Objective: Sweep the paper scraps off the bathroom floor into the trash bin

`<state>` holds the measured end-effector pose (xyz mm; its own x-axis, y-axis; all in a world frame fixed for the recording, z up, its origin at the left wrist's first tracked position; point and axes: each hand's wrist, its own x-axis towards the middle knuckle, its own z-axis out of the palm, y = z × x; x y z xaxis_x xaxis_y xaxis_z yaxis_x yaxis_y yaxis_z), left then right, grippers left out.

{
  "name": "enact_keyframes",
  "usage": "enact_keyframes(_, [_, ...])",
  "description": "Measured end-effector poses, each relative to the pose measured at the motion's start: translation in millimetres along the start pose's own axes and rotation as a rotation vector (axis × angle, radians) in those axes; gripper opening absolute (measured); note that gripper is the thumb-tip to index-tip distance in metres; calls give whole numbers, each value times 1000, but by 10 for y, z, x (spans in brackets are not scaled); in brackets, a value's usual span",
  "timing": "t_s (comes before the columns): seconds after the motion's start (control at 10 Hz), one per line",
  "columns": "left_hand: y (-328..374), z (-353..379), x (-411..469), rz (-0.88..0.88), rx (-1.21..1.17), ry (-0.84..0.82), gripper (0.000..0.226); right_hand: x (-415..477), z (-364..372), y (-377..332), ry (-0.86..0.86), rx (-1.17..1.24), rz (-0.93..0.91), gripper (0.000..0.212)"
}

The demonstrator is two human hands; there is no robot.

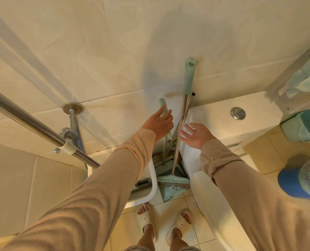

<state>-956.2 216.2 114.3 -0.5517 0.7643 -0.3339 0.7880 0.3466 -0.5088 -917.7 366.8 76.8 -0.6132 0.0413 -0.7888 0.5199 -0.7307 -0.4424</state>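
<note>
The broom (182, 124) stands nearly upright beside the toilet tank (232, 120) — bristles down, mint grip up (leaning on the wall). Left hand (159, 124) and right hand (197, 135) flank its shaft, fingers spread — grasping nothing.

Warm yellowish light, fairly dim; soft shadows on far wall (114, 51); glare on steel rail (33, 124); wide-angle bending at edges; source possibly overhead, unclear

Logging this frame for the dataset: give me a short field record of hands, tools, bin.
left hand: open, at the dustpan handle, grip not closed
right hand: open, beside the broom shaft, not touching
broom: upright against the wall, head in the dustpan
trash bin: blue, lined, on the floor at right
paper scraps: none visible on floor
</note>
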Motion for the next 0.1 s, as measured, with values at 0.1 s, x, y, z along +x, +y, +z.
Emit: enact_keyframes(0.1, [55, 66, -80, -9, -6, 18, 54, -84, -219, 92, 55, -55, 11, 38])
